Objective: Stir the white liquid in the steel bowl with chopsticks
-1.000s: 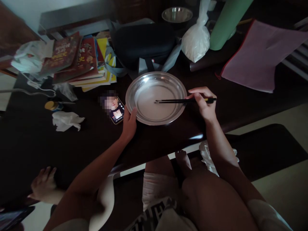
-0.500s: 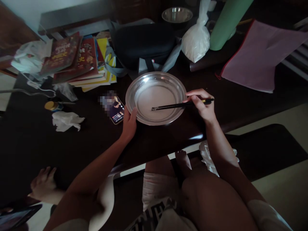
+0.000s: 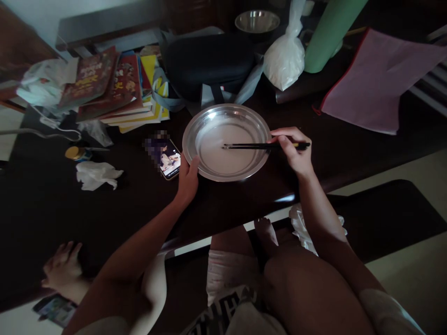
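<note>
A round metal basin [image 3: 226, 177] stands on the dark table, with a whitish liquid [image 3: 223, 160] across its bottom. My left hand [image 3: 189, 179] grips the basin's near left rim, thumb over the edge and fingers underneath or outside, partly hidden. In my right hand [image 3: 295, 151], at the basin's right rim, is a pair of black chopsticks [image 3: 251, 146]. Their tips reach the liquid near the middle of the basin. A lit phone [image 3: 170, 160] lies just left of the basin, beside my left hand.
Behind the basin sits a black bag [image 3: 209, 63]; a knotted bag of white powder [image 3: 284, 60] and a green bottle [image 3: 324, 42] stand to its right. Books [image 3: 104, 88] and crumpled tissue [image 3: 98, 175] lie left. Another person's hand [image 3: 63, 267] rests at the table's lower left.
The chopstick tips have swung slightly away from me within the liquid. My left hand stays on the rim. The device near the other person's hand has shifted, and the phone picture differs.
</note>
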`<state>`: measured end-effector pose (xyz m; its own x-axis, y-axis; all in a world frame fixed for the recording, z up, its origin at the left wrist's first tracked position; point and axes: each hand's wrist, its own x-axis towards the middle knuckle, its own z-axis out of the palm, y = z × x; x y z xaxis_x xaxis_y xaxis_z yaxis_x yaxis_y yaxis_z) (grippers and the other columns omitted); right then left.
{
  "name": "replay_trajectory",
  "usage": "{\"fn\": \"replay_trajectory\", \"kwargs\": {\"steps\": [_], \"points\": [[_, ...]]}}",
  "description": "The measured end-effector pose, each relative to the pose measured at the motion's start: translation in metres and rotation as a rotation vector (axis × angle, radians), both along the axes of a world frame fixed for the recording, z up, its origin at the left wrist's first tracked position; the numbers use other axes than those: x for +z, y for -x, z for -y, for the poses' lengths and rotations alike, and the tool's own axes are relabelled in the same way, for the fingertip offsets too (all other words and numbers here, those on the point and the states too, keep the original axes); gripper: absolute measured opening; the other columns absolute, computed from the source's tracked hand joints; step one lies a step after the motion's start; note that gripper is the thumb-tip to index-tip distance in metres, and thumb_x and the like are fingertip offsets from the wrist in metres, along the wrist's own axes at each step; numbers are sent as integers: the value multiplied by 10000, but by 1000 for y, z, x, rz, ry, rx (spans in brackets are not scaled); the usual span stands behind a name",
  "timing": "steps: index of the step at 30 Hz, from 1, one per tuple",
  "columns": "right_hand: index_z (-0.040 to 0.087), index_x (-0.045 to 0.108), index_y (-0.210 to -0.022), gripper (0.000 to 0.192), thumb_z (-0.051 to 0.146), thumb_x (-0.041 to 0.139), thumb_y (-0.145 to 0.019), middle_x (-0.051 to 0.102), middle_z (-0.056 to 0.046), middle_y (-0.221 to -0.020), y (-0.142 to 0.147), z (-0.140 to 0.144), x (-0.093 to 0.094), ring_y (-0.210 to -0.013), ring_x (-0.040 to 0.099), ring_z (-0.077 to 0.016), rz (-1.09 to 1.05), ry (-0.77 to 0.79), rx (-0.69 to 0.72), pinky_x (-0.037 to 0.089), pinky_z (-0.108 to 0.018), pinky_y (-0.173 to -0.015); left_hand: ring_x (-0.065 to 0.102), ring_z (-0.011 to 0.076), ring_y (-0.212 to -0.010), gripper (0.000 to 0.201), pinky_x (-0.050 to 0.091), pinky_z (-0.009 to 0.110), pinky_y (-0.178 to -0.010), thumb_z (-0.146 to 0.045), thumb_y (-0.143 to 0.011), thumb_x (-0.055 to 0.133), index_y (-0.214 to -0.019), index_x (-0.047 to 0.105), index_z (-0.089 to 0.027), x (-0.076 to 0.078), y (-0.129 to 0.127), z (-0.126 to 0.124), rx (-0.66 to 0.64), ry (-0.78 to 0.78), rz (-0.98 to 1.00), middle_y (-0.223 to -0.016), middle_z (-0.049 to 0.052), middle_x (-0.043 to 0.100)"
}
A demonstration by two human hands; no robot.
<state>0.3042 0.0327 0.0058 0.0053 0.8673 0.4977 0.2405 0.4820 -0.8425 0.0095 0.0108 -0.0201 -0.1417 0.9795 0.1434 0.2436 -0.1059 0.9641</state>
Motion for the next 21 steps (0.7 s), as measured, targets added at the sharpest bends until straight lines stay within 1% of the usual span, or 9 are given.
{"fn": "replay_trajectory", "kwargs": {"steps": [2, 4, 7, 9, 12, 14, 17, 19, 21], "points": [[276, 716, -957, 231, 450, 575, -900, 723, 15, -776, 0, 0, 0, -722, 726, -147, -46, 1, -27, 594, -314, -711, 528, 257, -1237, 458, 373, 461, -1137, -599, -874, 514, -1166, 601, -258, 0, 0, 0, 0, 3, 5, -1207, 70, 619], [278, 718, -955, 215, 436, 583, -899, 720, 19, -772, 0, 0, 0, -707, 726, -142, -57, 19, 20, 591, -300, -683, 532, 256, -1231, 457, 369, 456, -1141, -598, -869, 524, -1165, 604, -259, -1, 0, 0, 1, 3, 18, -1198, 70, 622], [290, 723, -973, 186, 407, 604, -892, 737, 13, -848, 0, 1, 0, -779, 735, -149, -1, 31, 90, 594, -307, -730, 529, 255, -1241, 459, 363, 455, -1146, -599, -870, 523, -1175, 599, -264, -2, 0, -1, -3, -1, 31, -1194, 70, 626], [292, 726, -977, 181, 394, 599, -898, 738, 12, -862, 0, 1, 1, -794, 734, -148, 2, 3, 58, 589, -312, -753, 524, 255, -1249, 459, 362, 459, -1147, -598, -874, 517, -1181, 596, -267, -3, 0, -1, -6, 1, 30, -1203, 69, 625], [284, 728, -961, 186, 384, 578, -913, 718, 17, -799, 0, 1, 1, -732, 729, -136, -66, -25, 6, 577, -295, -701, 523, 257, -1252, 452, 359, 465, -1147, -597, -877, 513, -1169, 601, -263, -2, 0, 0, -8, 6, 26, -1219, 72, 618], [277, 726, -960, 189, 389, 581, -911, 712, 18, -779, 0, 1, 1, -720, 731, -140, -71, 2, 39, 576, -292, -680, 519, 257, -1258, 447, 358, 465, -1147, -593, -879, 512, -1161, 604, -259, -1, 0, 0, -5, 4, 24, -1225, 73, 615], [280, 725, -977, 176, 381, 605, -897, 733, 12, -840, 1, 1, 1, -775, 736, -148, -21, 17, 96, 583, -306, -729, 532, 253, -1236, 449, 373, 460, -1134, -591, -881, 511, -1166, 601, -256, -1, 0, 0, 2, 4, 14, -1224, 75, 615], [285, 727, -978, 166, 367, 606, -898, 738, 13, -852, 0, 1, 1, -787, 734, -142, -21, -13, 70, 581, -305, -750, 536, 251, -1227, 456, 377, 459, -1130, -594, -883, 505, -1176, 595, -257, -1, 0, 0, -1, -1, 9, -1226, 75, 615], [284, 726, -971, 173, 371, 590, -909, 730, 18, -807, 0, 1, 0, -754, 731, -136, -55, -27, 22, 579, -296, -725, 526, 251, -1241, 464, 367, 458, -1137, -596, -883, 501, -1185, 591, -254, -1, 0, -1, -8, -10, 1, -1231, 76, 612]]}}
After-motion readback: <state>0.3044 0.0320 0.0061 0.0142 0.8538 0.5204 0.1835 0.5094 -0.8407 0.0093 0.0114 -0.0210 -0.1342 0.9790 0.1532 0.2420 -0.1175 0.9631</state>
